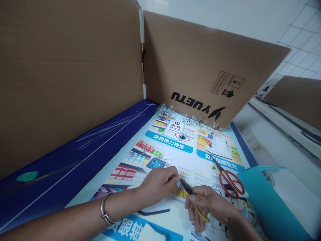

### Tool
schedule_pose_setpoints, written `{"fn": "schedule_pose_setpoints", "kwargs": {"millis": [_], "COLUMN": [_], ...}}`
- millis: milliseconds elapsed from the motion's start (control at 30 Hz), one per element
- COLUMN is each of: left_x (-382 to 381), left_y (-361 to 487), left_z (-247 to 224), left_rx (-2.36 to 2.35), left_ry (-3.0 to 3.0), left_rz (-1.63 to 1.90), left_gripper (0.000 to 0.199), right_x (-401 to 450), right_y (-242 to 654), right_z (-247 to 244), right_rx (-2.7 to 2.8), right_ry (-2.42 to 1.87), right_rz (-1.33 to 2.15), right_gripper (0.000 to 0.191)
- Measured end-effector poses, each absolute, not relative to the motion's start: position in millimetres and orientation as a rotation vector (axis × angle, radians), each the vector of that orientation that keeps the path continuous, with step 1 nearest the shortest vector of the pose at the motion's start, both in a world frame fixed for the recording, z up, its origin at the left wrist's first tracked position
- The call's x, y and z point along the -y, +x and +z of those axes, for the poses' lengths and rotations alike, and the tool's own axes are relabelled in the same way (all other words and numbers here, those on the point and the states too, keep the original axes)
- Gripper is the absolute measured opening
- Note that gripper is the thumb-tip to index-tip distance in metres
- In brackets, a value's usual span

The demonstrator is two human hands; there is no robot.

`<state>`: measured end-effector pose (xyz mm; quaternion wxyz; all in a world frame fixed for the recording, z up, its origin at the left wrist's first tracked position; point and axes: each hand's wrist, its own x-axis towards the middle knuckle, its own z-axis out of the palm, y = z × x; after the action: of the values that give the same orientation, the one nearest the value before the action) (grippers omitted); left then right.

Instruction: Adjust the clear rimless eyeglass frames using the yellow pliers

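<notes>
Pinching what looks like a wiry piece [178,183] in my left grip [157,183], I hold pliers [190,190] in my right grip [209,202], tips just beside it; plier-work seems the step, the next move wanting steadiness.

A head-worn camera looks forward and down.
The left hand [157,183] and right hand [212,203] are near; a cardboard panel [193,63] stands farther off.

Scissors [222,172] on poster [185,160], between pliers [187,186] and open box [273,197]; cardboard panel [200,63] behind.
</notes>
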<state>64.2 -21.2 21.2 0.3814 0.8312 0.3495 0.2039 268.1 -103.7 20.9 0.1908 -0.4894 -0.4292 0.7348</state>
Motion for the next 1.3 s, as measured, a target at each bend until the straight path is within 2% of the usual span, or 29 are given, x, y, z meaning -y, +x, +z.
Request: {"fn": "schedule_pose_setpoints", "kwargs": {"millis": [233,533,1300], "left_x": [19,14,17], "left_y": [58,48,52], "left_z": [21,38,33], "left_rx": [-0.937,-0.867,-0.929], "left_ry": [2.497,2.804,2.79], "left_rz": [0.33,-0.102,-0.146], "left_gripper": [0.017,0.02,0.021], "right_x": [104,101,101], "right_y": [270,275,273], "right_z": [19,14,12], "right_rx": [1.114,1.028,0.988], "right_ry": [-1.281,-1.109,-1.037], "right_rz": [2.068,2.056,2.006], "right_gripper": [0.039,0.033,0.028]}}
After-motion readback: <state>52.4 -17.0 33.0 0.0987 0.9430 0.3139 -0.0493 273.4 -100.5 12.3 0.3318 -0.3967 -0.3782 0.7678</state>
